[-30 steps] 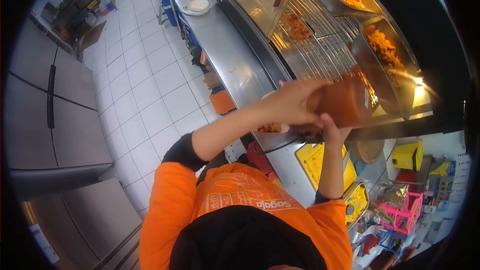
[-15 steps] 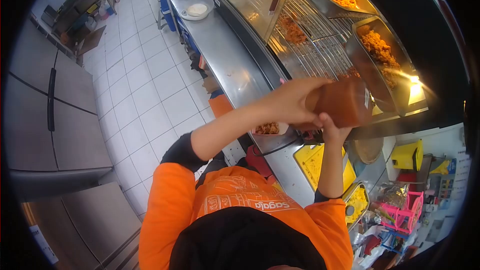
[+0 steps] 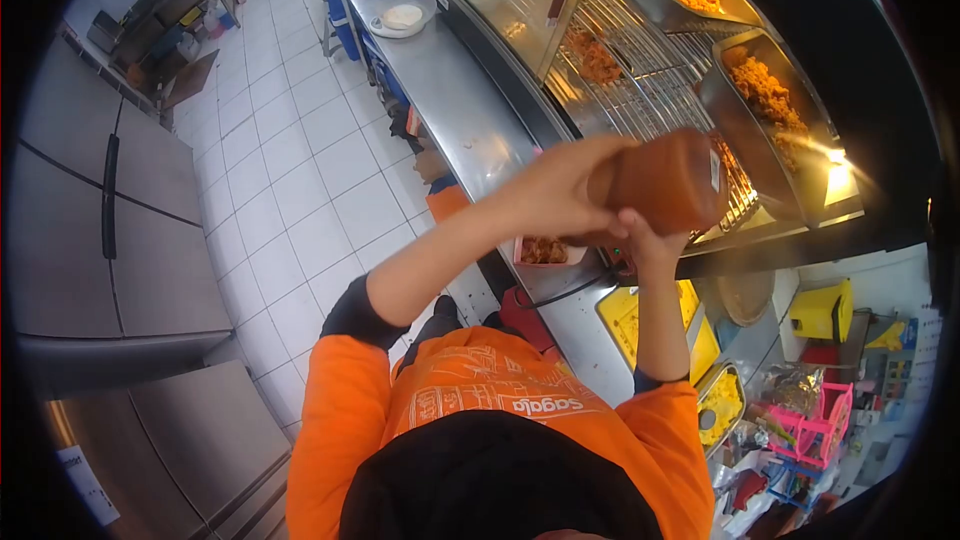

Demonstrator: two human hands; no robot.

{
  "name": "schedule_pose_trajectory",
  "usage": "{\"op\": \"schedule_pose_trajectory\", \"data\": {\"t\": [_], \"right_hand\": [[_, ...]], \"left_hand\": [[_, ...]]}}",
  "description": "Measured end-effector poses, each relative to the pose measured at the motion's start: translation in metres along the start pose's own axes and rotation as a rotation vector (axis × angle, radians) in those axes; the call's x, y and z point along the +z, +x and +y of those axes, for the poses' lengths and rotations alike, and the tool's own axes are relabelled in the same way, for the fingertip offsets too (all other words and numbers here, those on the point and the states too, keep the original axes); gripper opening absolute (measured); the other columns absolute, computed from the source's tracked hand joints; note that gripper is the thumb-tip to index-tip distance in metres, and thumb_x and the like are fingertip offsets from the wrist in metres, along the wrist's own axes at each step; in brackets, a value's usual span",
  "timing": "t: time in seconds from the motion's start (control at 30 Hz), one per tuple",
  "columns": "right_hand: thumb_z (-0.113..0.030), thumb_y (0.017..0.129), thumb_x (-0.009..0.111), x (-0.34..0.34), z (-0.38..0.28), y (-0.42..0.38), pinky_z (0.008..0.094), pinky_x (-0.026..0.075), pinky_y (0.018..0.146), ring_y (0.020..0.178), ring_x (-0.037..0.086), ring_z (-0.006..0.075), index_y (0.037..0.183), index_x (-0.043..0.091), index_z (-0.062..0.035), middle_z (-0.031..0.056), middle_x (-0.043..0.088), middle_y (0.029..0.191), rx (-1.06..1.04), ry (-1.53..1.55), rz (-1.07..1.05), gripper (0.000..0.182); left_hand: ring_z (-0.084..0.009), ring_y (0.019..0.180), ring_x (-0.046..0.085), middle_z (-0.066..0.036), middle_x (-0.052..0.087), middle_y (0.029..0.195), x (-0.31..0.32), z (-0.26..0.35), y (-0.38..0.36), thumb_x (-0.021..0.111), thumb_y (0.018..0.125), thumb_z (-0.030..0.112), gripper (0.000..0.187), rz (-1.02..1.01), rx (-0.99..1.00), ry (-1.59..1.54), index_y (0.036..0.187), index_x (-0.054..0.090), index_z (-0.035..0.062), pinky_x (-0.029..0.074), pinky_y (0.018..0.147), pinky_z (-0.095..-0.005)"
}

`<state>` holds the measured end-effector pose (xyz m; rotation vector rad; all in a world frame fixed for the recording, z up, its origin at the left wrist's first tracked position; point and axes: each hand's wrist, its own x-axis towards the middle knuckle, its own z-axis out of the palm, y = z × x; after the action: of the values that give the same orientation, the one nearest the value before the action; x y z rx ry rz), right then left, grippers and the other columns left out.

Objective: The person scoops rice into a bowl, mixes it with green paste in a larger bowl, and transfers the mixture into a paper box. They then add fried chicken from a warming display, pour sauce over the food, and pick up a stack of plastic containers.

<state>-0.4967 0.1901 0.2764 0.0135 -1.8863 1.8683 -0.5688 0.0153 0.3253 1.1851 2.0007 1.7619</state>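
On the counter [image 3: 455, 100], a bowl [image 3: 402, 16] sits toward the far end, and a small food container [image 3: 545, 252] rests at the near edge, just below the two hands. The left hand [image 3: 555, 190] and right hand [image 3: 645, 240] hold a bottle [image 3: 665, 180] above it. Behind the counter stands the display case's wire rack [image 3: 640, 90], with two trays [image 3: 765, 100] of what looks like fried food at its far side.

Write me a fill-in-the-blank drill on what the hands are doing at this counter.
1. Both hands, the left hand and the right hand, grip one brown ____.
2. The sauce bottle is held above a small ____ of food.
3. The tray sits on the steel counter beside the wire ____.
4. The person's sleeves are ____.

Missing words: bottle; tray; rack; orange
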Motion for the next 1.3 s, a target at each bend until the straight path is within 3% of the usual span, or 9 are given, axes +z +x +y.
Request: {"op": "schedule_pose_trajectory", "data": {"t": [0.07, 0.2, 0.33, 0.53, 0.67, 0.87, 1.0, 1.17, 1.3], "right_hand": [[-0.017, 0.058, 0.086, 0.001, -0.002, 0.006, 0.0356, 0.044, 0.093, 0.109, 0.053, 0.0232, 0.128, 0.038, 0.0004, 0.0123, 0.052, 0.119, 0.077, 0.045, 0.017, 0.086], [-0.019, 0.059, 0.086, -0.001, -0.008, -0.002, 0.0345, 0.045, 0.092, 0.107, 0.054, 0.0225, 0.127, 0.039, 0.0007, 0.0123, 0.052, 0.119, -0.114, -0.006, -0.035, 0.085], [-0.020, 0.061, 0.086, -0.017, -0.007, 0.001, 0.0354, 0.045, 0.092, 0.108, 0.053, 0.0230, 0.127, 0.038, 0.0011, 0.0131, 0.051, 0.120, 0.107, -0.135, 0.045, 0.085], [-0.019, 0.060, 0.086, -0.021, -0.028, -0.008, 0.0352, 0.045, 0.092, 0.109, 0.052, 0.0221, 0.128, 0.038, 0.0000, 0.0135, 0.051, 0.121, -0.236, -0.118, -0.016, 0.086], [-0.026, 0.055, 0.088, -0.039, -0.013, 0.003, 0.0372, 0.042, 0.096, 0.114, 0.050, 0.0246, 0.131, 0.035, 0.0004, 0.0134, 0.050, 0.124, 0.023, -0.207, 0.138, 0.096], [-0.019, 0.055, 0.088, -0.039, -0.026, -0.008, 0.0375, 0.041, 0.098, 0.115, 0.050, 0.0243, 0.132, 0.034, 0.0009, 0.0147, 0.049, 0.126, -0.136, -0.198, 0.008, 0.096], [-0.018, 0.056, 0.088, -0.036, -0.010, 0.002, 0.0363, 0.042, 0.096, 0.113, 0.051, 0.0238, 0.131, 0.036, 0.0010, 0.0142, 0.050, 0.124, 0.043, -0.185, 0.147, 0.093], [-0.016, 0.058, 0.087, -0.014, -0.020, -0.005, 0.0330, 0.047, 0.087, 0.103, 0.056, 0.0207, 0.123, 0.043, 0.0025, 0.0120, 0.055, 0.115, -0.238, -0.078, 0.025, 0.081], [-0.017, 0.058, 0.087, -0.010, -0.012, 0.005, 0.0352, 0.047, 0.090, 0.105, 0.055, 0.0215, 0.124, 0.042, 0.0005, 0.0119, 0.054, 0.116, 0.096, -0.107, 0.113, 0.081]], "left_hand": [[-0.0232, 0.108, 0.056, -0.015, 0.058, 0.116, -0.005, 0.010, 0.003, 0.080, 0.065, 0.025, 0.074, -0.009, 0.016, 0.046, 0.125, 0.045, -0.0001, 0.041, 0.094, -0.0321], [-0.0228, 0.107, 0.057, -0.015, 0.059, 0.115, 0.008, 0.012, -0.010, 0.078, 0.065, 0.023, 0.071, 0.024, 0.026, 0.051, 0.124, 0.046, -0.0001, 0.042, 0.092, -0.0316], [-0.0213, 0.105, 0.058, -0.014, 0.059, 0.116, 0.006, -0.003, 0.017, 0.077, 0.065, 0.020, 0.071, -0.031, 0.075, -0.060, 0.125, 0.045, 0.0001, 0.043, 0.091, -0.0309], [-0.0212, 0.104, 0.057, -0.013, 0.059, 0.113, 0.025, 0.003, 0.012, 0.075, 0.067, 0.016, 0.067, -0.047, 0.093, -0.030, 0.124, 0.046, -0.0003, 0.043, 0.091, -0.0312], [-0.0233, 0.104, 0.058, -0.015, 0.059, 0.110, 0.028, 0.003, 0.029, 0.075, 0.068, 0.021, 0.065, -0.057, 0.156, -0.144, 0.122, 0.047, -0.0007, 0.043, 0.091, -0.0315], [-0.0227, 0.102, 0.059, -0.016, 0.059, 0.109, 0.036, 0.007, 0.018, 0.076, 0.068, 0.022, 0.064, -0.053, 0.139, -0.009, 0.121, 0.048, -0.0007, 0.044, 0.088, -0.0320], [-0.0239, 0.102, 0.059, -0.015, 0.059, 0.110, 0.025, -0.002, 0.032, 0.076, 0.068, 0.027, 0.066, -0.043, 0.130, -0.117, 0.122, 0.048, -0.0005, 0.044, 0.088, -0.0324], [-0.0214, 0.103, 0.059, -0.014, 0.060, 0.110, 0.020, 0.010, 0.008, 0.076, 0.069, 0.031, 0.067, -0.030, 0.033, 0.064, 0.122, 0.048, 0.0009, 0.044, 0.088, -0.0319], [-0.0261, 0.102, 0.059, -0.015, 0.060, 0.109, 0.003, 0.012, 0.022, 0.073, 0.070, 0.026, 0.062, -0.049, 0.033, 0.083, 0.122, 0.048, 0.0023, 0.044, 0.088, -0.0314]]}}
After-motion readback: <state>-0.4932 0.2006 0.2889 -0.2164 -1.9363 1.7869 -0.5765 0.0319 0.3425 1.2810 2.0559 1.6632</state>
